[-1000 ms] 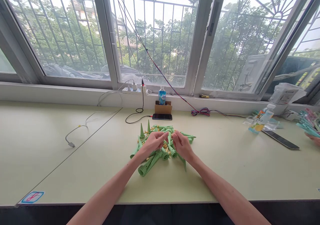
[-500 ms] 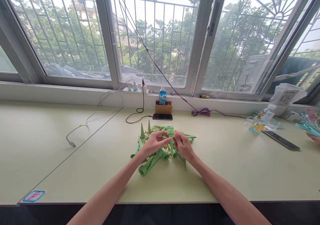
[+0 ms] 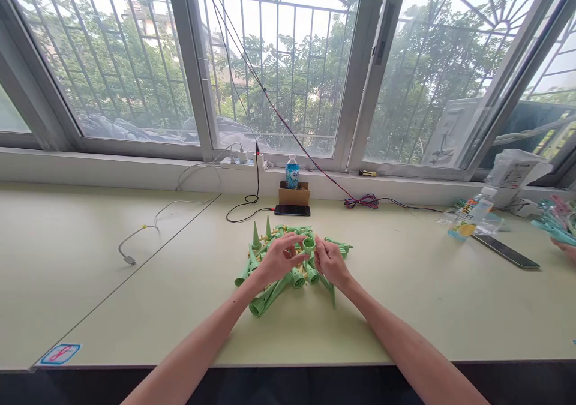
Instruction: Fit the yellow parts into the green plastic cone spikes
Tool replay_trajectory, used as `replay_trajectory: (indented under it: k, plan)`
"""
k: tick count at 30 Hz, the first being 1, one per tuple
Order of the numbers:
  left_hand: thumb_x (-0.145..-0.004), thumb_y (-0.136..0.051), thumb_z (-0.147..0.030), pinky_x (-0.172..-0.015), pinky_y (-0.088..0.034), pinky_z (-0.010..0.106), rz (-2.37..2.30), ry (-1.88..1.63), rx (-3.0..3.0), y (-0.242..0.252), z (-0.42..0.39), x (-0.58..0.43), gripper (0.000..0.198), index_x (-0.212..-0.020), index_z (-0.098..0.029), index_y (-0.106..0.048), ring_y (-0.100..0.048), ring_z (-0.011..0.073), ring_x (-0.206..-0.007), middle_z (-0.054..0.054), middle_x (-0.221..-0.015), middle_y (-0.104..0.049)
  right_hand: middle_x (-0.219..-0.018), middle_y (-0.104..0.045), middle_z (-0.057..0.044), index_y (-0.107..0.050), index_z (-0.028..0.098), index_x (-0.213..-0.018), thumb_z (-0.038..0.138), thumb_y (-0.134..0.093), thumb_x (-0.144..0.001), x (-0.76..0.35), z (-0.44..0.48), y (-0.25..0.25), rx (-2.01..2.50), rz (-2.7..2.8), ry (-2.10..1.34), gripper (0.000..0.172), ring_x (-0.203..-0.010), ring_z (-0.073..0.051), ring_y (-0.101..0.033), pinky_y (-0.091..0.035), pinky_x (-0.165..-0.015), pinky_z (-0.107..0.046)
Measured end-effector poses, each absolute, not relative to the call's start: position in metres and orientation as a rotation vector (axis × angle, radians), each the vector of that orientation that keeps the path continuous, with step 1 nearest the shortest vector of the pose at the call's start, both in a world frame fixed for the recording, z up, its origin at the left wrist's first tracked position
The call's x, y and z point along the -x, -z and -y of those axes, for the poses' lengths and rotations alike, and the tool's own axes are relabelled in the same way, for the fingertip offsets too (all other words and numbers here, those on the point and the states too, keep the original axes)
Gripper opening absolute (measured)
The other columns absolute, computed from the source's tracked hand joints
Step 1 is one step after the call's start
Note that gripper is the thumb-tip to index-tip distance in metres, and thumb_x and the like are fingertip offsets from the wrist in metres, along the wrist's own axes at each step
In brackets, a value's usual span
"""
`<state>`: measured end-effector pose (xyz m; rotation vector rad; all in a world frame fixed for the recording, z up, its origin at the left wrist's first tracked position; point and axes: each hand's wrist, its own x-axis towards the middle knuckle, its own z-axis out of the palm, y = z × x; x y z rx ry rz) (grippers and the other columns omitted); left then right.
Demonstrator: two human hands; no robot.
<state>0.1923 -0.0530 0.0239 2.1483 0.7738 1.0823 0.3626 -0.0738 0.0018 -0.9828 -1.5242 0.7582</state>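
Between my two hands is a green plastic plant-watering spike [image 3: 308, 245], its round threaded opening turned toward me. My left hand [image 3: 281, 258] grips its rim from the left with thumb and fingers. From the other side my right hand [image 3: 330, 258] has its fingers closed at the spike's side; whatever small part they pinch is hidden. Beneath and around both hands lies a pile of similar green spikes [image 3: 270, 297], some with small yellow valve pieces. Two pointed spikes [image 3: 256, 237] stand upright at the pile's back left.
Behind the pile a phone [image 3: 292, 210] leans near a cardboard box [image 3: 294, 196] with a blue bottle [image 3: 292, 174]. Cables [image 3: 245, 200] run along the back. At the right are another bottle [image 3: 472, 214], a dark phone [image 3: 506, 252] and another person's hand [image 3: 564, 250].
The spike in my hands has been tilted, so its open end now faces me instead of its side with the tip down. Both hands stay in nearly the same place.
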Motion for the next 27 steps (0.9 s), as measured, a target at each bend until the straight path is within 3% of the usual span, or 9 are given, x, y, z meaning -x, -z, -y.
replay_trajectory:
  k: [11, 15, 19, 22, 27]
  plan:
    - [-0.082, -0.062, -0.044, -0.05, -0.048, 0.021, -0.891, -1.135, -2.085, -0.024, 0.055, -0.196, 0.041, -0.114, -0.019, -0.057, -0.05, 0.0078, -0.056, 0.005, -0.097, -0.06, -0.048, -0.038, 0.005, -0.038, 0.021, -0.063, 0.051, -0.033, -0.098, -0.36, 0.075, 0.0, 0.998, 1.537, -0.645, 0.046, -0.042, -0.009, -0.033, -0.028, -0.044, -0.023]
    - [-0.083, -0.06, -0.048, -0.047, -0.041, 0.019, -0.936, -1.114, -1.971, -0.029, 0.055, -0.196, 0.033, -0.09, -0.015, -0.062, -0.048, 0.0079, -0.053, 0.002, -0.078, -0.06, -0.053, -0.036, 0.005, -0.038, 0.021, -0.066, 0.048, -0.032, -0.098, -0.363, 0.073, 0.001, 0.992, 1.534, -0.57, 0.043, -0.046, -0.009, -0.032, -0.027, -0.045, -0.022]
    - [-0.089, -0.041, -0.06, -0.037, -0.026, 0.019, -0.917, -0.932, -1.757, -0.034, 0.056, -0.197, 0.057, -0.064, -0.012, -0.059, -0.039, 0.007, -0.039, 0.001, -0.053, -0.053, -0.057, -0.037, 0.004, -0.037, 0.02, -0.066, 0.045, -0.034, -0.099, -0.365, 0.075, -0.001, 0.97, 1.611, -0.484, 0.042, -0.05, -0.009, -0.032, -0.028, -0.048, -0.022]
    - [-0.088, -0.035, -0.066, -0.036, -0.024, 0.02, -0.863, -0.796, -1.638, -0.037, 0.059, -0.198, 0.066, -0.061, -0.012, -0.06, -0.039, 0.0078, -0.037, 0.002, -0.048, -0.051, -0.057, -0.039, 0.004, -0.039, 0.02, -0.066, 0.044, -0.034, -0.099, -0.366, 0.077, -0.004, 0.939, 1.704, -0.471, 0.041, -0.052, -0.009, -0.034, -0.03, -0.05, -0.022]
    - [-0.085, -0.045, -0.065, -0.039, -0.025, 0.02, -0.853, -0.761, -1.564, -0.043, 0.062, -0.196, 0.057, -0.065, -0.013, -0.057, -0.041, 0.0089, -0.042, 0.001, -0.05, -0.052, -0.054, -0.038, 0.005, -0.04, 0.02, -0.068, 0.044, -0.034, -0.099, -0.365, 0.075, -0.001, 0.93, 1.717, -0.536, 0.04, -0.048, -0.009, -0.033, -0.028, -0.048, -0.022]
